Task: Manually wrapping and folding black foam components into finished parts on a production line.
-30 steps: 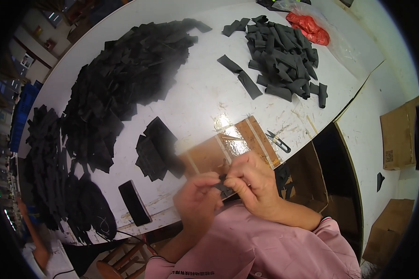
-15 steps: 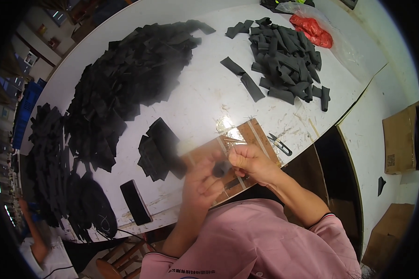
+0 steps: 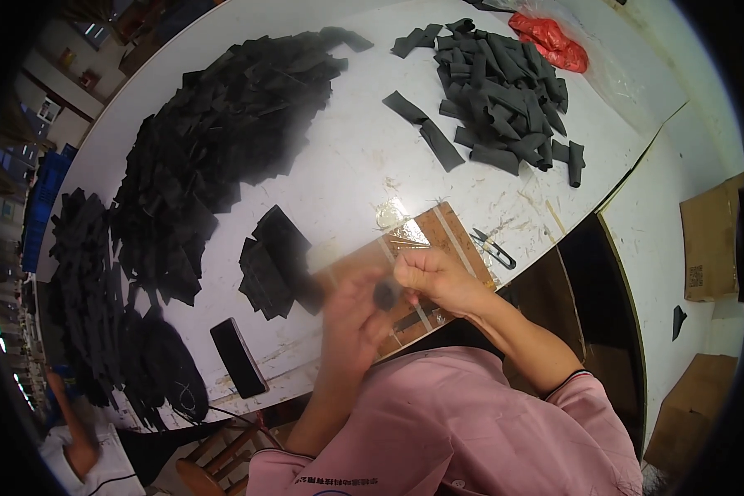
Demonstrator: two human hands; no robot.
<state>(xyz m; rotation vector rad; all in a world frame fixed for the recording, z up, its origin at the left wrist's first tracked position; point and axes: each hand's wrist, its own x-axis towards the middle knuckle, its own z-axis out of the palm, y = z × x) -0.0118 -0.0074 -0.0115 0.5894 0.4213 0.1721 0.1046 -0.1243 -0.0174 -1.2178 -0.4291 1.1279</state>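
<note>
Matt black cloth-like pieces (image 3: 223, 124), glossy white tabletop (image 3: 347, 165), wood-look board (image 3: 436, 231), shiny red plastic bag (image 3: 551, 43)

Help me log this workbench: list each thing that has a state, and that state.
Dark piece: curled, blurred
Left hand: blurred, grip unclear
Right hand: closed, apparently on the dark piece
Phone: flat, screen dark
Snips: lying down, blades apparently apart
Red bag: crumpled
Right heap: pieces mostly curled
</note>
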